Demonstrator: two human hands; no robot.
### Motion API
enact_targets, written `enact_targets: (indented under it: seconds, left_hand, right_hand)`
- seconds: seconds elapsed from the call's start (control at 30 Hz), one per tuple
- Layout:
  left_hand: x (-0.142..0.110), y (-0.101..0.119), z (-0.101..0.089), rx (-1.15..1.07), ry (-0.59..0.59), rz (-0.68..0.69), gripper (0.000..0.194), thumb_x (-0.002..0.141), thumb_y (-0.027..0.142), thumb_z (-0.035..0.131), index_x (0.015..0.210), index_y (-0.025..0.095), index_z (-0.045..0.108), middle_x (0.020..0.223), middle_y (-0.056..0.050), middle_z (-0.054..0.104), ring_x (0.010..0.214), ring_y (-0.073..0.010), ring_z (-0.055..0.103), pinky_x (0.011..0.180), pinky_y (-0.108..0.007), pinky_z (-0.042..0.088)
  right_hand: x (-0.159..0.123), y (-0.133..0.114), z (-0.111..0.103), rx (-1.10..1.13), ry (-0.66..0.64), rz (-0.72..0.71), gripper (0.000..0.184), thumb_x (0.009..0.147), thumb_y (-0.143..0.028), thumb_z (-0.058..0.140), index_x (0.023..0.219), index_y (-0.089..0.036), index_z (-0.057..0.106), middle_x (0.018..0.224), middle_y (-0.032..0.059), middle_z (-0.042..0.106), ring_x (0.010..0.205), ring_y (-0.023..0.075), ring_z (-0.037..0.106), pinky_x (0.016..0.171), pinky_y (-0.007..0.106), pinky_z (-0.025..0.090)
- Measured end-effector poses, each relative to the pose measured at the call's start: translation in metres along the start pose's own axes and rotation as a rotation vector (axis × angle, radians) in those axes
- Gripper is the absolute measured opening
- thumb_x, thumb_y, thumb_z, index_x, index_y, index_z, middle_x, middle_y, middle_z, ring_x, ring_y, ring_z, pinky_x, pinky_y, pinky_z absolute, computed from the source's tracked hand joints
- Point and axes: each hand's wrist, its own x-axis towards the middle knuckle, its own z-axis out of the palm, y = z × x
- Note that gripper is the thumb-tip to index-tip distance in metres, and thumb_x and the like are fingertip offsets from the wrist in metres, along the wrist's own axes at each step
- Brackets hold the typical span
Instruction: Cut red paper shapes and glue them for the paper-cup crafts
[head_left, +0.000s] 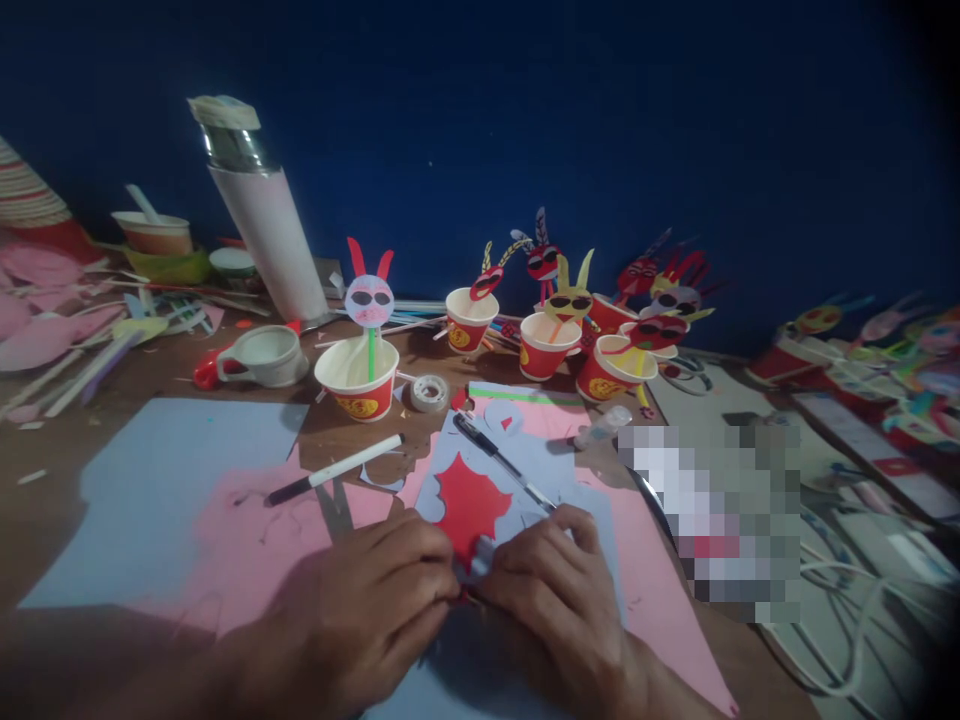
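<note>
Both my hands rest low in the middle of the table with their fingertips meeting. My left hand [367,605] and my right hand [551,585] are closed in a pinch on the lower edge of a red spiky paper cutout [469,500]. The cutout lies on a pale blue paper shape [529,465], which sits on pink paper [660,600]. A black pen [499,458] lies across the blue shape just above my right hand. A white marker with a black cap [334,469] lies to the left of the cutout.
Several red paper cups [358,375] with paper faces on sticks stand along the back. A tape roll [430,392], a white mug [264,356], a tall white flask [262,220], a large blue sheet [180,440] and paper scraps at far left surround the work. Cables lie at right.
</note>
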Motion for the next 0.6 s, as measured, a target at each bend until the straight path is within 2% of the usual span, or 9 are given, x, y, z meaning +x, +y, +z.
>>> enact_targets:
  seconds: [0.1,0.17,0.23,0.33,0.47,0.6]
  left_hand:
    - [0.002,-0.002,-0.003,-0.092,-0.135,-0.179,0.022,0.084,0.012,0.05,0.103,0.021,0.055,0.095,-0.004,0.061,0.085,-0.0134,0.059,0.073,-0.021,0.049]
    - [0.003,-0.003,-0.004,-0.101,-0.114,-0.289,0.025,0.086,0.014,0.049,0.109,0.023,0.053,0.101,-0.004,0.06,0.089,-0.0137,0.058,0.074,-0.021,0.049]
    - [0.003,-0.005,-0.005,-0.094,-0.064,-0.334,0.021,0.087,0.014,0.046,0.106,0.022,0.054,0.1,-0.003,0.06,0.089,-0.0136,0.058,0.076,-0.022,0.048]
    - [0.004,-0.007,-0.005,-0.063,-0.094,-0.295,0.019,0.088,0.012,0.044,0.099,0.02,0.057,0.096,-0.003,0.061,0.09,-0.0144,0.057,0.08,-0.025,0.047]
    - [0.002,-0.01,0.001,0.031,-0.176,-0.182,0.026,0.087,0.012,0.045,0.111,0.019,0.055,0.105,-0.007,0.062,0.096,-0.0177,0.055,0.084,-0.03,0.047]
    - [-0.001,-0.011,0.013,0.136,-0.194,-0.072,0.029,0.087,0.013,0.046,0.114,0.013,0.056,0.112,-0.011,0.062,0.099,-0.0217,0.054,0.086,-0.036,0.048]
  right_hand:
    - [0.005,0.002,0.003,0.046,-0.079,0.18,0.01,0.084,-0.01,0.051,0.083,-0.018,0.057,0.074,0.0013,0.066,0.067,0.0143,0.056,0.07,0.033,0.03]
    - [0.007,0.007,0.006,0.039,-0.126,0.283,0.011,0.084,-0.01,0.05,0.084,-0.018,0.058,0.074,0.0013,0.065,0.067,0.0148,0.055,0.067,0.032,0.028]
    - [0.007,0.013,0.009,-0.011,-0.146,0.338,0.012,0.085,-0.012,0.049,0.082,-0.018,0.059,0.071,0.0012,0.064,0.063,0.0149,0.053,0.064,0.031,0.026]
    - [0.008,0.019,0.013,-0.078,-0.186,0.38,0.016,0.085,-0.014,0.047,0.077,-0.018,0.061,0.067,0.0014,0.063,0.059,0.015,0.05,0.063,0.031,0.025]
    - [0.007,0.021,0.02,-0.117,-0.249,0.394,0.018,0.084,-0.014,0.047,0.074,-0.019,0.061,0.065,0.0007,0.062,0.059,0.0144,0.052,0.064,0.031,0.024]
    - [0.003,0.023,0.027,-0.251,-0.23,0.366,0.018,0.081,-0.014,0.05,0.067,-0.019,0.06,0.061,0.0011,0.061,0.06,0.0158,0.052,0.066,0.033,0.025]
